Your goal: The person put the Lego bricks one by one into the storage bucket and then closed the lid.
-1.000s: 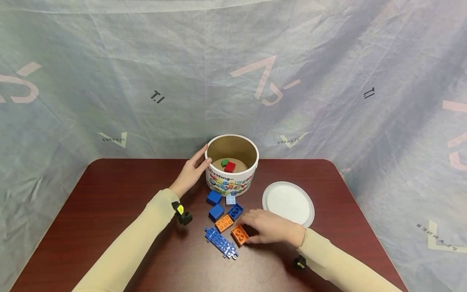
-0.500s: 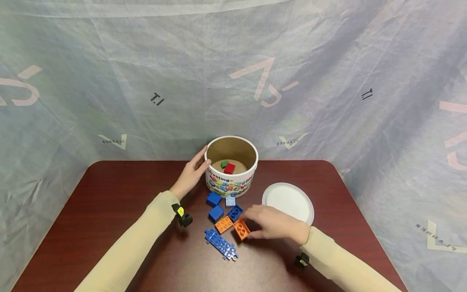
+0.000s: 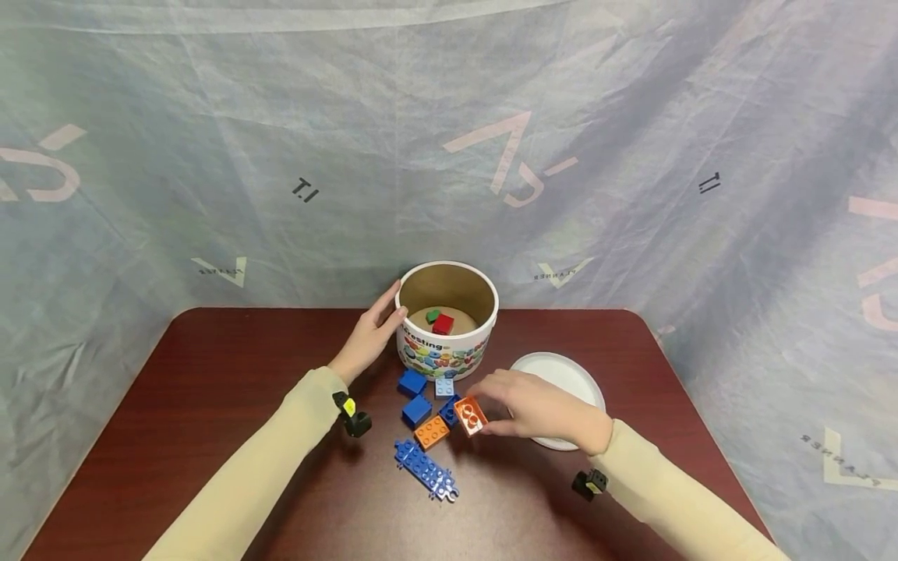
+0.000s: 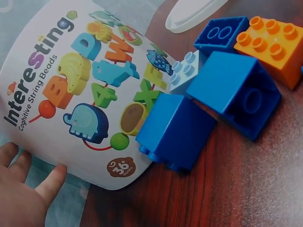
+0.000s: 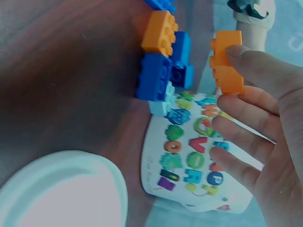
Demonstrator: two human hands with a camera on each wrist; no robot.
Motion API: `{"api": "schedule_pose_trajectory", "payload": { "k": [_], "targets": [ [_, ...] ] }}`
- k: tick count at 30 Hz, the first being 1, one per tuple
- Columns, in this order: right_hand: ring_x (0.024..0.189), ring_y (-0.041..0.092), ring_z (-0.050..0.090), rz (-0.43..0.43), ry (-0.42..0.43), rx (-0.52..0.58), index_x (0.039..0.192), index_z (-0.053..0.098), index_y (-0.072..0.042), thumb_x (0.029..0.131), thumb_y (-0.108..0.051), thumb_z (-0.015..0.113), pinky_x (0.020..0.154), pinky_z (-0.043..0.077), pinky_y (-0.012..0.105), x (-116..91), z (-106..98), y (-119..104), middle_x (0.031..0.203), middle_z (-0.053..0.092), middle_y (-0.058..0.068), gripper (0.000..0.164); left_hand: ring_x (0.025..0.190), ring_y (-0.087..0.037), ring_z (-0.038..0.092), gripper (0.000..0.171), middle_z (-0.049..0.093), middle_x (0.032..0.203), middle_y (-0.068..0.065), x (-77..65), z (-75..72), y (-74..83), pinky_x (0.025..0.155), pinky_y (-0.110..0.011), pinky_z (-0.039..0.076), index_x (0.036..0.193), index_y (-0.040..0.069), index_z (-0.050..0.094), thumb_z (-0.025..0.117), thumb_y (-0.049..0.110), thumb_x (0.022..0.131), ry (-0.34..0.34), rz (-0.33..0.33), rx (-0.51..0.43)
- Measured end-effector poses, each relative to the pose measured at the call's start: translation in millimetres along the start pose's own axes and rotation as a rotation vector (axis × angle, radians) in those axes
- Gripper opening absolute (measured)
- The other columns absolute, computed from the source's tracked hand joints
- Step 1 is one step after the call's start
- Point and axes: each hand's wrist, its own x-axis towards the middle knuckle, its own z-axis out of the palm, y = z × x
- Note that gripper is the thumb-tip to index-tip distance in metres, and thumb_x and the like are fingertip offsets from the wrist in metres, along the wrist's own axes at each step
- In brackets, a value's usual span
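My right hand (image 3: 543,405) pinches an orange building brick (image 3: 470,415) between thumb and fingers, its hollow underside turned up, lifted off the table. In the right wrist view the thumb lies across this orange brick (image 5: 229,73). My left hand (image 3: 368,339) rests against the left side of a round white bucket (image 3: 449,351), fingers fairly straight and thumb near the rim. Inside the bucket lie a red brick (image 3: 443,324) and a green piece (image 3: 433,316). Before it are blue bricks (image 3: 417,411), a light blue brick (image 3: 444,387), another orange brick (image 3: 431,431) and a blue wagon base (image 3: 425,469).
A white round lid (image 3: 561,374) lies right of the bucket, partly hidden by my right hand. The dark red table (image 3: 238,389) ends at a grey fabric backdrop (image 3: 351,156) behind and at the sides.
My right hand has taken hold of the orange brick and raised it from the table, moving it toward the bucket. My left hand stays on the bucket.
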Motion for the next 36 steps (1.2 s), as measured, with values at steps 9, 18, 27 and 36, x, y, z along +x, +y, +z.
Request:
{"api": "schedule_pose_trajectory", "payload": {
  "k": [9,18,27,36],
  "targets": [
    [0.108,0.016,0.066,0.015,0.027,0.007,0.132,0.069,-0.01,0.09,-0.036,0.084,0.095,0.057,0.038,5.8,-22.3,-0.1,0.121,0.071,-0.002,0.052,0.158,-0.033,0.019,0.065,0.018,0.174,-0.008,-0.9,0.3,1.3,0.124,-0.053,0.028,0.168,0.015,0.021,0.051,0.025,0.112,0.0,-0.005,0.03],
    [0.108,0.018,0.066,0.023,0.052,-0.026,0.13,0.07,-0.01,0.09,-0.034,0.084,0.094,0.057,0.038,14.2,-40.2,5.8,0.121,0.072,0.0,0.049,0.158,-0.033,0.02,0.065,0.018,0.173,-0.01,-1.7,0.0,3.0,0.123,-0.054,0.029,0.168,0.013,0.021,0.051,0.025,0.112,0.001,0.0,0.044],
    [0.113,0.019,0.066,0.02,0.077,-0.003,0.133,0.068,-0.008,0.089,-0.029,0.085,0.096,0.056,0.039,25.9,-56.9,19.8,0.125,0.071,0.002,0.052,0.158,-0.032,0.02,0.065,0.016,0.174,-0.007,14.8,1.4,-27.0,0.123,-0.053,0.03,0.169,0.019,0.019,0.05,0.025,0.112,0.011,0.01,0.04],
    [0.11,0.026,0.066,0.083,0.113,0.015,0.13,0.069,-0.005,0.089,-0.026,0.084,0.094,0.057,0.043,36.8,-76.8,38.7,0.124,0.071,0.008,0.048,0.157,-0.028,0.024,0.065,0.02,0.173,-0.001,17.1,2.5,-35.9,0.123,-0.052,0.031,0.168,0.028,0.023,0.053,0.033,0.111,0.024,0.039,0.037]
  ]
}}
